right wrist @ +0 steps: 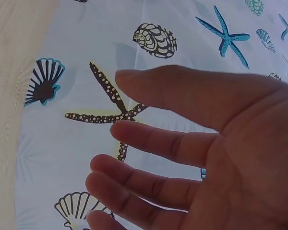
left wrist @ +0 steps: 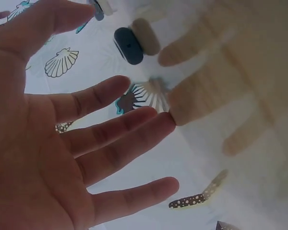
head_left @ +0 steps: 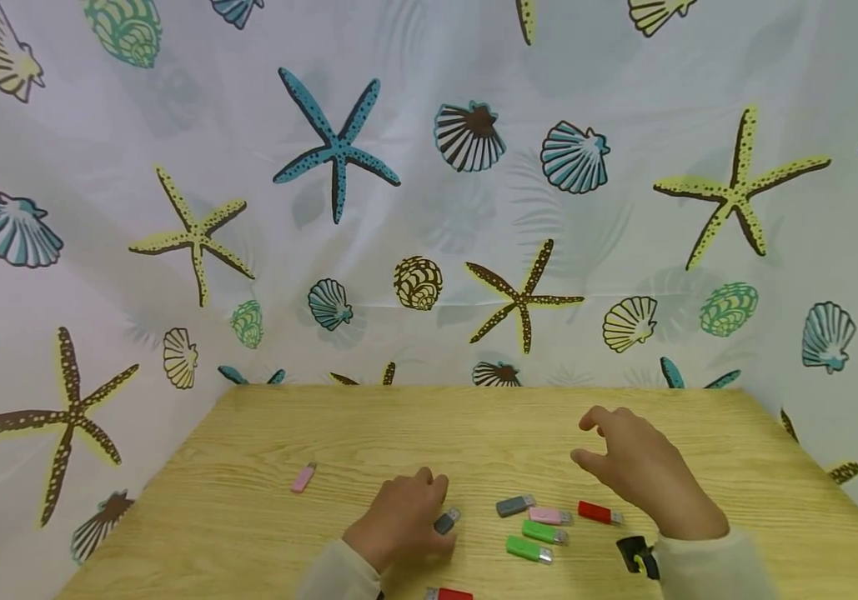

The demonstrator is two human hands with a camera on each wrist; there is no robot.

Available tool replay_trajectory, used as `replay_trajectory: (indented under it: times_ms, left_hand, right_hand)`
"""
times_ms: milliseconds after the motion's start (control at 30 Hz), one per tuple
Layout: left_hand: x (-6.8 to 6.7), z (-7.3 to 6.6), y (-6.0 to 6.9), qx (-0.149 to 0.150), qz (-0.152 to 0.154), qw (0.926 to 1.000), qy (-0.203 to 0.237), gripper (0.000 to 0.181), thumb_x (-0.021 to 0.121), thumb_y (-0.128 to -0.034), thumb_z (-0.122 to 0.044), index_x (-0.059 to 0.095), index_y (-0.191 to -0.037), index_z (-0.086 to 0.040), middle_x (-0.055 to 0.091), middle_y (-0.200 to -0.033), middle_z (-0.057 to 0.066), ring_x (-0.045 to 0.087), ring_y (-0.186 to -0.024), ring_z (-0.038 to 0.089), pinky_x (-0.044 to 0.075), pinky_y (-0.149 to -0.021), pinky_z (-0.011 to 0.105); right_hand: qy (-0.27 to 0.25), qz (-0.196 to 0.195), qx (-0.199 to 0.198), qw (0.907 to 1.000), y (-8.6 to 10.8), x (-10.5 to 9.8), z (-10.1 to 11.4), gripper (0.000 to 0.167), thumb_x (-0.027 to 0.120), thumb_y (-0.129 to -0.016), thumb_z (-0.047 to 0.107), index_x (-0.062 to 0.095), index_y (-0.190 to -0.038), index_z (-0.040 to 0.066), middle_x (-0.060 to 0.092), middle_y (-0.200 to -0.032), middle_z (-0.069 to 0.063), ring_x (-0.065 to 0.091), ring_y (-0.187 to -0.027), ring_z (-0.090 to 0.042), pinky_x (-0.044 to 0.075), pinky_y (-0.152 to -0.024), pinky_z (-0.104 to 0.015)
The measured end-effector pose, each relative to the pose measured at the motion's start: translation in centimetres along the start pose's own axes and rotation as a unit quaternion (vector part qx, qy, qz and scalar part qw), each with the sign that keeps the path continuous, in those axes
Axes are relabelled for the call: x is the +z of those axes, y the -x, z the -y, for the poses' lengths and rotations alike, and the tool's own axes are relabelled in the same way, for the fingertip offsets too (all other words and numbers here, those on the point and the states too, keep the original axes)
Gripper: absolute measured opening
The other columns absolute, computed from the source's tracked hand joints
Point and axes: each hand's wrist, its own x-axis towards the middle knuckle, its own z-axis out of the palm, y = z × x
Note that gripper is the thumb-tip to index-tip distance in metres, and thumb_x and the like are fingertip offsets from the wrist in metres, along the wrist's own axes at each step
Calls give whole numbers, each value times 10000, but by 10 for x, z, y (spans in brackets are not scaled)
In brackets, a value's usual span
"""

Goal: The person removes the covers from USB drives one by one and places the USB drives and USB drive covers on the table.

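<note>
My left hand (head_left: 406, 517) is low over the table, beside a dark grey USB stick (head_left: 447, 521). In the left wrist view, the stick's end (left wrist: 128, 45) shows between thumb and index finger, with a gap to both; the fingers are spread and fairly straight. My right hand (head_left: 642, 471) hovers over the right side of the table. The right wrist view shows its thumb and fingers apart and nothing between them. Close by lie a red USB stick (head_left: 599, 512), a pink one (head_left: 550, 516), another grey one (head_left: 514, 505) and two green ones (head_left: 544, 532), (head_left: 529, 549).
Apart at the left lies another pink USB stick (head_left: 304, 477). A second red stick (head_left: 451, 594) is partly cut off at the bottom edge. Patterned cloth (head_left: 413, 217) with shells and starfish hangs around the wooden table (head_left: 398, 425) on its back and sides.
</note>
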Motion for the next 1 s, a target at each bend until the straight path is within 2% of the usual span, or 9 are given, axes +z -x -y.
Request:
replay_trajectory:
  times_ms: [133, 267, 433, 667, 800, 1000]
  left_hand:
    - [1, -5, 1, -61, 97, 9999, -112, 421, 689, -759, -379, 629, -1057, -88, 497, -852, -2, 427, -627, 137, 421, -597, 327]
    - [1, -7, 2, -42, 51, 9997, -249, 291, 697, -740, -333, 615, -900, -105, 434, -771, -25, 397, -606, 130, 363, -551, 289]
    - [1, -7, 2, 90, -44, 9989, -453, 194, 717, -748, -263, 571, -756, -135, 439, -755, -21, 392, -589, 116, 365, -517, 272]
    - [1, -7, 2, 139, -130, 9980, -607, 195, 720, -724, -219, 544, -696, -140, 433, -747, -20, 387, -574, 108, 374, -506, 267]
    - [-1, -6, 1, 152, -72, 9982, -568, 198, 719, -737, -228, 545, -711, -137, 432, -748, -25, 387, -564, 96, 365, -488, 237]
    - [-6, -3, -1, -26, 197, 9997, -115, 197, 731, -776, -256, 580, -779, -128, 473, -801, -24, 408, -581, 96, 391, -519, 244]
  right_hand:
    - [-38, -28, -139, 9999, 2, 3, 9, 375, 727, -852, 282, 607, -1135, 67, 593, -1051, -126, 587, -848, -254, 490, -668, -435]
    - [-86, -45, -276, 9996, 5, 7, 17, 372, 737, -842, 272, 615, -1139, 84, 596, -1047, -100, 588, -849, -228, 496, -678, -430]
    - [-120, 61, -374, 9992, 6, 11, 25, 370, 750, -832, 264, 621, -1141, 108, 596, -1049, -73, 570, -809, -186, 493, -679, -411]
    - [-75, 100, -465, 9988, 7, 13, 29, 377, 763, -822, 267, 626, -1140, 117, 593, -1045, -61, 572, -793, -174, 492, -670, -409]
    - [-45, 59, -499, 9987, 8, 13, 29, 379, 765, -820, 269, 627, -1140, 120, 595, -1041, -56, 574, -795, -173, 494, -670, -411]
    - [-54, 42, -576, 9983, 7, 15, 29, 380, 770, -815, 266, 627, -1136, 121, 596, -1032, -50, 568, -789, -168, 492, -658, -400]
